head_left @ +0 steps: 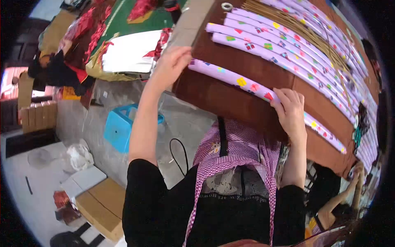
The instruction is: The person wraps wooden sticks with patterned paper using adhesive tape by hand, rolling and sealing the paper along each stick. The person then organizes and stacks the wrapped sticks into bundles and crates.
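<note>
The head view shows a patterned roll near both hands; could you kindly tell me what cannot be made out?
Patterned roll: head view; a stretch is covered by the right hand.
Left hand: head view; its own fingers hide whether it grips the roll's end.
Farthest rolls: head view; cut off by the top edge.
Shirt lettering: head view; too small to read fully.

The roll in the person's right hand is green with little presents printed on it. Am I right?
Not quite: the head view shows the gift-print roll in the right hand is light purple, not green. It does have little presents printed on it.
</note>
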{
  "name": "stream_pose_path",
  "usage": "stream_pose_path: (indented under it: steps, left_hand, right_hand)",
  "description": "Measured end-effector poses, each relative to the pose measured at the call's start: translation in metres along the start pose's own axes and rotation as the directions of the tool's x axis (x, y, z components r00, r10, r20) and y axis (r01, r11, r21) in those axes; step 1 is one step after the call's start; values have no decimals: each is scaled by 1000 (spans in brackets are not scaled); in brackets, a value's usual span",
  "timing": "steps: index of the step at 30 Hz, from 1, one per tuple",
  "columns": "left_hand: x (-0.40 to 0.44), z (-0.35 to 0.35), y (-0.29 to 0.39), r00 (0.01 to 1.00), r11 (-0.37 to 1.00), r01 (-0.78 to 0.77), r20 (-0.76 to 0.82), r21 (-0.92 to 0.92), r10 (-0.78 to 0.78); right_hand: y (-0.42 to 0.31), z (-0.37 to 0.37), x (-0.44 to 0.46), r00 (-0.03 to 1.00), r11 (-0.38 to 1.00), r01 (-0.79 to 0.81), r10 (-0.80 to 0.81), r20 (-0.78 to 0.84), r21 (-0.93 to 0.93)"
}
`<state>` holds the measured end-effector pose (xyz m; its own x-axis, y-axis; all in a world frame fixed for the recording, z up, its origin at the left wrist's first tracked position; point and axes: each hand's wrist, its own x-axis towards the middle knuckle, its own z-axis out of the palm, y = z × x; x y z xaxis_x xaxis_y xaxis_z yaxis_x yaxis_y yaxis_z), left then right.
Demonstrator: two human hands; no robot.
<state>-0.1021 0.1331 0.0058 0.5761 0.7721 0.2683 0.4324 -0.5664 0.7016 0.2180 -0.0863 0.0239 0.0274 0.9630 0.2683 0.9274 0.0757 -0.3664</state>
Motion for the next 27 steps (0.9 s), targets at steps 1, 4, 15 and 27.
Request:
stream_pose_path:
  steps: [1,4,15,27]
  left_hand:
    - [-1,4,1,992,985,118,49,-129,-113]
    - [-1,10,-12,977,995,-98,187,-11,98]
    - [13,10,-33,947,976,-202,237,-83,216]
    - [6,2,-8,986,948,-145,117,285,116]
  right_hand:
    - [0,0,0,1000,1000,-3,3,-3,-7]
    - [-4,-1,-1,1000,999,24,-24,7,-40]
    - [9,8,-6,997,997,70,-69,16,-42]
    - [19,11,-8,990,991,133,-135,-50,-32]
